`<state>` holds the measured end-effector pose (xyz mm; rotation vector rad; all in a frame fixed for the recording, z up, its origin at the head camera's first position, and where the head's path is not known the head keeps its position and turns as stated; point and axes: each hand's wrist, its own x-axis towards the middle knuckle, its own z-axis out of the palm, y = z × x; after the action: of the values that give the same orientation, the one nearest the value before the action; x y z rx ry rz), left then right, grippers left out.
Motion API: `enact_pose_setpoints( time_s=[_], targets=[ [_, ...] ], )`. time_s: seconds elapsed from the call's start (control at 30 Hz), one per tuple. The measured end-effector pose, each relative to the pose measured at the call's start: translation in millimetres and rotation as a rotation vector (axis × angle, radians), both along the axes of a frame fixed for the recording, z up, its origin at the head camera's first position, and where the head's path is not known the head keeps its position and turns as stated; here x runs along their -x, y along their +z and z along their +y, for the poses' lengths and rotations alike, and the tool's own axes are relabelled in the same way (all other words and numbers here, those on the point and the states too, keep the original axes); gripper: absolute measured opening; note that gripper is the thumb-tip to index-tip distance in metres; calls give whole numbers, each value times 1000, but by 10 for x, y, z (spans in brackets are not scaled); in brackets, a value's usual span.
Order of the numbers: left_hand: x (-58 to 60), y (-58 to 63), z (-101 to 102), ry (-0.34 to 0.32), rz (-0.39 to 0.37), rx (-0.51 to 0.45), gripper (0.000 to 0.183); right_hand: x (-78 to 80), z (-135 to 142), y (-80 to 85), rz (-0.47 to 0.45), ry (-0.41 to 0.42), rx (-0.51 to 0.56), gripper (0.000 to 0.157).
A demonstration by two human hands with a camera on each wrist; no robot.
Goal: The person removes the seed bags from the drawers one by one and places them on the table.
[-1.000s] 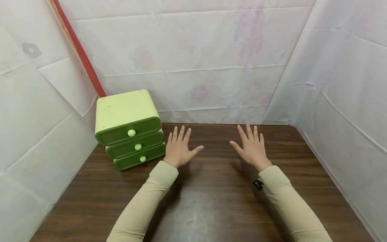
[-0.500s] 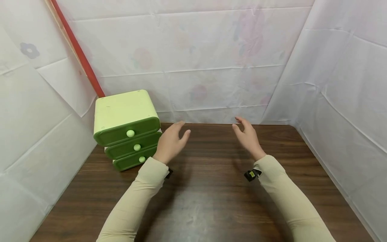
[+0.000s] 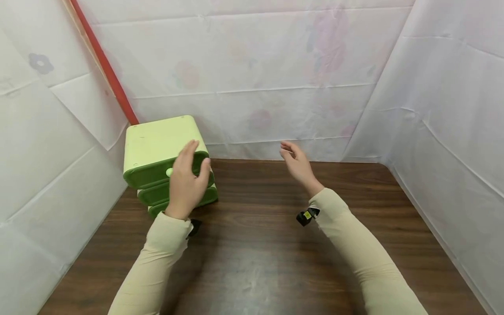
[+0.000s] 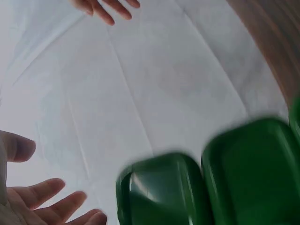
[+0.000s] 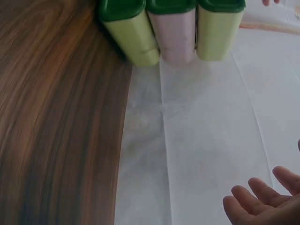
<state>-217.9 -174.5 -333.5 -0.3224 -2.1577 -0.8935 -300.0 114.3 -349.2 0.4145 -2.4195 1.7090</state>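
Note:
A small three-drawer cabinet [image 3: 159,138] with a pale green top and dark green fronts stands at the back left in the head view. My left hand [image 3: 184,186] hovers before its fronts, fingers loosely extended and thumb apart. The top drawer's round knob [image 3: 169,172] shows just left of that hand, which hides the two lower knobs. In the left wrist view, the fingers [image 4: 65,206] are beside a green drawer front [image 4: 157,194], holding nothing. Right of the cabinet, my right hand [image 3: 300,166] is raised over the table, bare and gently bent, its fingers [image 5: 258,197] touching nothing.
The brown wooden table [image 3: 256,245] reaches a back wall [image 3: 267,113] draped in white sheeting. Similar sheeting covers both sides. A red strip [image 3: 106,65] runs down the corner behind the cabinet. In the right wrist view, the cabinet's side [image 5: 173,37] shows a lilac middle section.
Both hands were spread flat over the table; they have turned and relaxed. My left hand has moved left in front of the drawers, and my right hand has also shifted left.

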Motion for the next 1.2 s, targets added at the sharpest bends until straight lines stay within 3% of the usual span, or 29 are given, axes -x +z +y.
enact_pose_setpoints(
  time_s=[0.17, 0.27, 0.37, 0.53, 0.67, 0.83, 1.0, 1.2],
  targets=[
    [-63, 25, -297, 86, 128, -44, 50, 44, -257, 39, -30, 61, 32, 44],
    [-85, 17, -468, 151, 157, -56, 53, 65, -401, 54, -49, 104, 33, 45],
    [-102, -17, -626, 224, 118, -117, 58, 76, -548, 66, -64, 149, 25, 47],
    [-147, -87, -828, 294, -37, -293, 66, 60, -817, 95, -90, 232, 5, 51],
    [-175, -127, -920, 279, -168, -449, 66, 39, -1015, 114, -114, 287, -16, 54],
    [-166, -163, -992, 210, -285, -636, 60, 15, -1205, 108, -144, 357, -18, 56],
    [-149, -190, -1024, 178, -329, -745, 58, -29, -1351, 54, -183, 422, -19, 58],
    [-134, -210, -1039, 178, -337, -772, 58, -92, -1491, 10, -183, 468, -69, 60]
  ],
)
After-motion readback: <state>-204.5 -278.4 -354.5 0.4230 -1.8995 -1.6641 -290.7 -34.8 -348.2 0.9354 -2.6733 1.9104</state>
